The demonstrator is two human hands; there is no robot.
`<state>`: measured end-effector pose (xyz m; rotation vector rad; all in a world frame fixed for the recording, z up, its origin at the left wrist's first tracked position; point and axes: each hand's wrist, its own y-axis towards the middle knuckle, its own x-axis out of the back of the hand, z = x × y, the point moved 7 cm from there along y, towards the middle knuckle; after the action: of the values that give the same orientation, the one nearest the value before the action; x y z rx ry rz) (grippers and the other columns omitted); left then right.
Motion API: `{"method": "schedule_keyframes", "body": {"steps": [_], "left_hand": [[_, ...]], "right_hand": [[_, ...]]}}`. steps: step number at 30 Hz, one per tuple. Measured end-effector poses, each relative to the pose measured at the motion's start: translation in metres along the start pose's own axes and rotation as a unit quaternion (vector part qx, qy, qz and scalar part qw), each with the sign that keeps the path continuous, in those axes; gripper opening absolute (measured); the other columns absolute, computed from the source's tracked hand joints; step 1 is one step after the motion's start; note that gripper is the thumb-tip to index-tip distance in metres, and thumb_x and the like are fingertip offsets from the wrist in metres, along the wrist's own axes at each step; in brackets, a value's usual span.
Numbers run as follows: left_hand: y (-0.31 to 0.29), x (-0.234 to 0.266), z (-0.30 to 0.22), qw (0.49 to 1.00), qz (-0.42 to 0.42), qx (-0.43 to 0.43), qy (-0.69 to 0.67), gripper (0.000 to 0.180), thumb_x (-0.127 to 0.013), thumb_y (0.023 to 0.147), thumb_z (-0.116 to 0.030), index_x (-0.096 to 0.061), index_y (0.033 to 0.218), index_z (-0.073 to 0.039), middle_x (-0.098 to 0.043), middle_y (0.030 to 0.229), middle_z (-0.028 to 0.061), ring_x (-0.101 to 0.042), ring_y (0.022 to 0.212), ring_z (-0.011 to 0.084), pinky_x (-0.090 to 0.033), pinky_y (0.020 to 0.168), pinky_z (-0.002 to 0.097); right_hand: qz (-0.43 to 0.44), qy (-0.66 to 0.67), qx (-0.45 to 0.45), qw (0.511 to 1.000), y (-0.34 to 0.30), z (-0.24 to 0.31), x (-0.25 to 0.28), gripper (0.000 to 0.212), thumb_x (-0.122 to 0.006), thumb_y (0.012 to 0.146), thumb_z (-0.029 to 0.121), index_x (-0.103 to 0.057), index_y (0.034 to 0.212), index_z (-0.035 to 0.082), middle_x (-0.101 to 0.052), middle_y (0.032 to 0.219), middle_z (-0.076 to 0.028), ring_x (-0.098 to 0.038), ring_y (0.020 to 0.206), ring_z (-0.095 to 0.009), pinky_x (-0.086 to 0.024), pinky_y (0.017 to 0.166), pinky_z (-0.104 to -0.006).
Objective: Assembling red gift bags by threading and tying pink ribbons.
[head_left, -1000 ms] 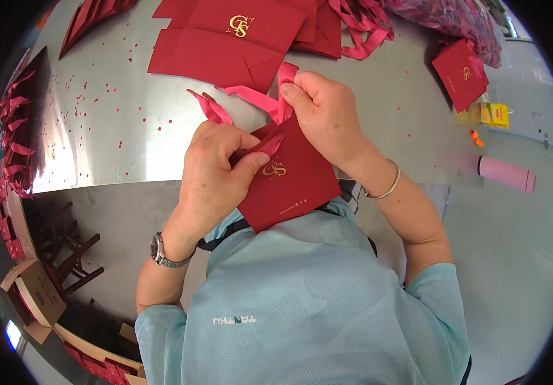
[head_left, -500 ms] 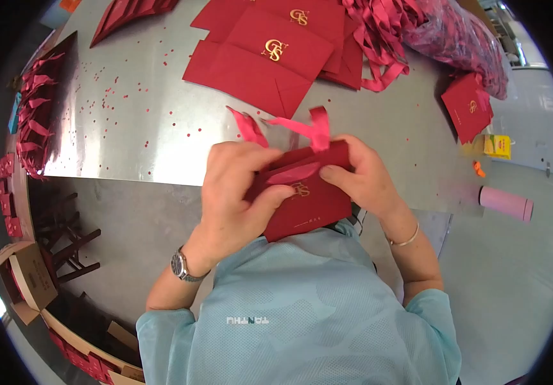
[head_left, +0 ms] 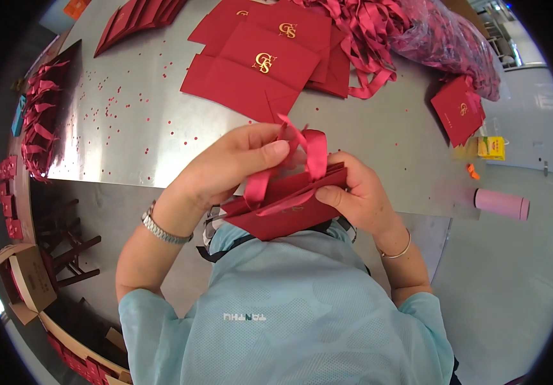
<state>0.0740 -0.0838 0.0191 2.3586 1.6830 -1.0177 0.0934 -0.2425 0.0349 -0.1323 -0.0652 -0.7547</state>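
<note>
A red paper gift bag [head_left: 286,215] is held at my waist, its top tilted away from me and its mouth partly spread. My right hand [head_left: 360,196] is closed on the bag's right top edge, thumb on the near face. Above the mouth, my left hand [head_left: 247,154] pinches a pink-red ribbon [head_left: 297,133] between thumb and fingers. Another stretch of ribbon [head_left: 317,154] loops up from the bag beside my right hand. Where the ribbon enters the bag is partly hidden by my fingers.
On the metal table [head_left: 142,141] lie flat red bags [head_left: 251,70], loose ribbons [head_left: 373,38] and a plastic-wrapped bundle [head_left: 446,45]. Several ribboned bags [head_left: 42,122] stand at the left. A pink bottle [head_left: 501,204] and yellow box [head_left: 491,148] are at the right; a carton [head_left: 29,276] sits lower left.
My left hand has left the bag's left top edge and moved up to the ribbon. The bag has tipped, its mouth showing more. My right hand keeps its hold, slightly lower.
</note>
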Motion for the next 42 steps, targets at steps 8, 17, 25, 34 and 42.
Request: {"method": "schedule_keyframes", "body": {"steps": [8,17,25,34,42], "left_hand": [[0.025,0.017,-0.017,0.984,-0.174,-0.039,0.017,0.024,-0.046,0.104,-0.019,-0.059,0.107,0.001,-0.068,0.105,0.0133,-0.066,0.088,0.0166,-0.057,0.075,0.0288],[0.038,0.025,-0.024,0.969,-0.177,-0.042,0.169,0.041,-0.050,0.103,-0.024,-0.050,0.135,0.002,-0.066,0.111,0.0113,-0.064,0.096,0.0168,-0.053,0.084,0.0284],[0.001,0.088,0.008,0.897,-0.267,-0.204,0.287,0.032,-0.055,0.100,-0.014,-0.056,0.128,0.002,-0.067,0.108,0.0093,-0.065,0.096,0.0154,-0.051,0.085,0.0268],[0.005,0.079,0.027,0.840,-0.325,-0.256,0.352,0.025,-0.052,0.095,0.002,-0.058,0.119,0.005,-0.067,0.105,0.0102,-0.063,0.098,0.0157,-0.049,0.092,0.0283],[-0.007,0.079,0.028,0.813,-0.344,-0.282,0.376,0.020,-0.054,0.093,0.003,-0.061,0.112,0.004,-0.069,0.102,0.0105,-0.064,0.093,0.0167,-0.050,0.089,0.0290]], "right_hand": [[0.027,0.056,-0.019,0.998,-0.003,-0.010,0.003,0.026,-0.063,0.093,0.005,-0.051,0.116,-0.001,-0.064,0.104,-0.007,-0.059,0.096,-0.012,-0.049,0.087,-0.0277],[-0.073,0.064,-0.038,0.995,-0.015,-0.026,0.036,0.029,-0.065,0.092,0.007,-0.053,0.117,0.000,-0.063,0.107,-0.004,-0.057,0.099,-0.010,-0.048,0.088,-0.0280],[-0.374,0.129,0.172,0.902,-0.069,0.004,0.184,0.034,-0.059,0.094,0.004,-0.050,0.127,0.002,-0.062,0.117,-0.005,-0.058,0.106,-0.012,-0.049,0.094,-0.0301],[-0.758,-0.274,0.052,0.590,-0.143,-0.033,0.357,0.060,-0.071,0.080,0.015,-0.046,0.131,-0.004,-0.059,0.121,-0.020,-0.058,0.112,-0.033,-0.046,0.097,-0.0388],[-0.522,-0.576,-0.081,0.624,-0.072,-0.071,0.254,0.053,-0.070,0.079,0.019,-0.054,0.128,0.010,-0.045,0.138,-0.017,-0.042,0.129,-0.034,-0.037,0.101,-0.0535]]}}
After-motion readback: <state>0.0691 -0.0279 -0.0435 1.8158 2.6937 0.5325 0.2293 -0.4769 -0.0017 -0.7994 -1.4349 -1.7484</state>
